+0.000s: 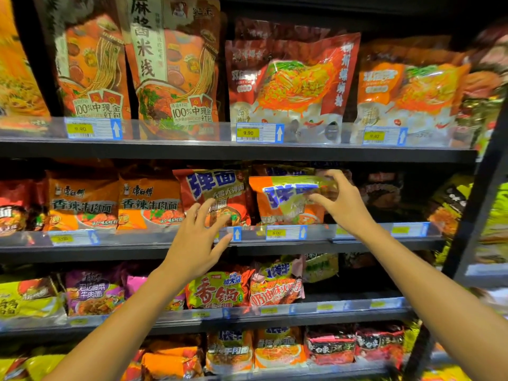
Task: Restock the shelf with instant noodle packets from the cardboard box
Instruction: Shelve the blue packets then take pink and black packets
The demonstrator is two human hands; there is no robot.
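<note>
Fingers: right hand (339, 203) pinches the top right corner of an orange instant noodle packet (288, 200), thumb in front, fingers curled over the top edge; left hand (198, 235) is spread, fingers apart, holding nothing, just before a red packet (217, 196).
Packet position: on the second shelf (384, 244), upright but leaning, bottom edge behind the clear price rail (286, 232), touching the red packet on its left.
Cardboard box: not in view.
Progress: likely mid-task; left and middle of this shelf are faced with packets, and the held packet looks almost seated.
Left to do: a dark, thinly stocked stretch to the right of the held packet, and a similar gap on the shelf below (357, 306), seem to want filling.
Edges: the rail lip in front and the shelf above (247, 154) bound the slot.
Open room: free space lies rightward; the left side is tight against neighbours.
</note>
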